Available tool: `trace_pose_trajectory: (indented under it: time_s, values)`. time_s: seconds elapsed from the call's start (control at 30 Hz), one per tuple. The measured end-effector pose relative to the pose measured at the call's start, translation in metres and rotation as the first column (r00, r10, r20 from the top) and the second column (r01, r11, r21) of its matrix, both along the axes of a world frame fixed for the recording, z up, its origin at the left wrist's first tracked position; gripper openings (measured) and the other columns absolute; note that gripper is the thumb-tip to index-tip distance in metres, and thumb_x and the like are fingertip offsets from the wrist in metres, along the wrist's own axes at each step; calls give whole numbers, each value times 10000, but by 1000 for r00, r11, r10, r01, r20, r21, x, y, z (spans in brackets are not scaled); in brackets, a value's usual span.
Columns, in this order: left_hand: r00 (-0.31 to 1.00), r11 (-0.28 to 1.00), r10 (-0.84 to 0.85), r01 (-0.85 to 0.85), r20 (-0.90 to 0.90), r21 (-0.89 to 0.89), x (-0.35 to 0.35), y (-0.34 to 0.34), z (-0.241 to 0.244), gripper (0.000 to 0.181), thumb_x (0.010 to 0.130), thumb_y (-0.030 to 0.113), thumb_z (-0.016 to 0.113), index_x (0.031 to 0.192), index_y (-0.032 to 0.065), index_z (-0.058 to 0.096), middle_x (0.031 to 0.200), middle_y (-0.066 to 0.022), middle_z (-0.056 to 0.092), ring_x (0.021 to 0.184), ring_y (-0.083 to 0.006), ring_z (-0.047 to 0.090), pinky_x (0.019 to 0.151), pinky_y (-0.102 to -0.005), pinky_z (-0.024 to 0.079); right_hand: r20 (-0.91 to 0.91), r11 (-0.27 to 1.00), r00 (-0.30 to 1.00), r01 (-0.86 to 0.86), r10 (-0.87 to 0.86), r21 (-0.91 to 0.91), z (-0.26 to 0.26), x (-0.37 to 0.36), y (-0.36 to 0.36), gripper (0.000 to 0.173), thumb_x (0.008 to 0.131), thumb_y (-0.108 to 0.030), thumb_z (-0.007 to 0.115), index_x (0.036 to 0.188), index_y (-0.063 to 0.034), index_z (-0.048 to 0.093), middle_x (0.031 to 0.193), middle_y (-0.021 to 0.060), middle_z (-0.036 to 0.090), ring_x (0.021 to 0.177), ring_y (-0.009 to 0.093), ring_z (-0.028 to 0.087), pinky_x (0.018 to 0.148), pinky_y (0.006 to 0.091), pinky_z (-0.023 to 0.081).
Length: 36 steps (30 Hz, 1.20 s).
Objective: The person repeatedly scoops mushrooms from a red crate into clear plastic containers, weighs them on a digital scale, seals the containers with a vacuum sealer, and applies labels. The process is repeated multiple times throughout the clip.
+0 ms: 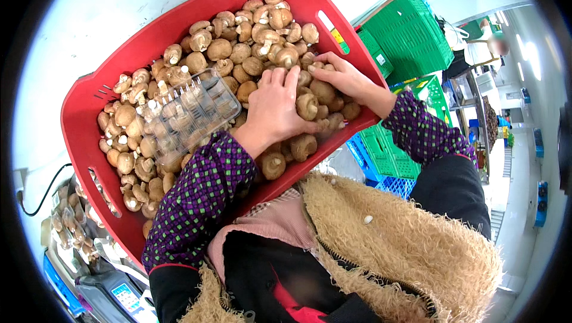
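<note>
A red plastic crate (178,14) full of brown mushrooms (219,49) lies before me. My left hand (275,106) rests on the mushrooms right of the crate's middle, fingers spread over them and thumb towards the near rim. My right hand (346,77) reaches over the crate's right side, its fingertips among mushrooms close to my left fingers. Whether either hand grips a single mushroom cannot be told. A clear plastic punnet (192,115) lies tilted on the mushrooms, just left of my left hand, with its ribbed surface up. Mushrooms show through it.
Green plastic crates (402,37) are stacked at the right, with a blue crate (364,157) beside them. Packed mushrooms (71,220) and a grey device with a label panel (118,296) sit at lower left. Another person (485,52) stands in the right background near shelving.
</note>
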<state>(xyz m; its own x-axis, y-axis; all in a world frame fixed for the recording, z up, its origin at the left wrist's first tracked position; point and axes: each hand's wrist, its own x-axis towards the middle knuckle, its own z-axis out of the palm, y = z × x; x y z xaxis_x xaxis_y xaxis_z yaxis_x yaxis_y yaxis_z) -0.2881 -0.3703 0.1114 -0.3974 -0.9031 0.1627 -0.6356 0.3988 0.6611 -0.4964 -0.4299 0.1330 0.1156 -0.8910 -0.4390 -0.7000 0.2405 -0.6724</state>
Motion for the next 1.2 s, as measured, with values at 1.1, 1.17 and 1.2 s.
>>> trace_pose_trajectory:
  time_s: [1.1, 1.17, 1.2]
  values:
    - [951, 948, 307, -309, -41, -81, 186, 29, -3, 700, 626, 266, 830, 1255, 117, 561, 1284, -132, 518, 1191, -323, 514, 981, -413, 456, 651, 952, 699, -269, 296, -145, -13, 191, -1, 531, 810, -204, 759, 1274, -42, 556, 1091, 96, 647, 993, 160, 608, 872, 291, 488]
    - [952, 943, 306, -305, -12, -137, 193, 32, 0, 730, 627, 297, 837, 1274, 120, 549, 1298, -144, 508, 1187, -331, 516, 996, -413, 447, 422, 865, 762, -367, 491, -343, -37, 188, -7, 489, 827, -229, 746, 1243, -31, 582, 1063, 92, 659, 984, 136, 599, 873, 288, 482]
    - [962, 948, 274, -267, 14, -173, 197, 30, 2, 739, 638, 291, 845, 1287, 115, 539, 1306, -152, 501, 1188, -326, 523, 984, -400, 459, 397, 859, 775, -359, 492, -364, -33, 187, -5, 460, 854, -277, 721, 1216, -21, 600, 1061, 104, 669, 995, 133, 596, 885, 291, 476]
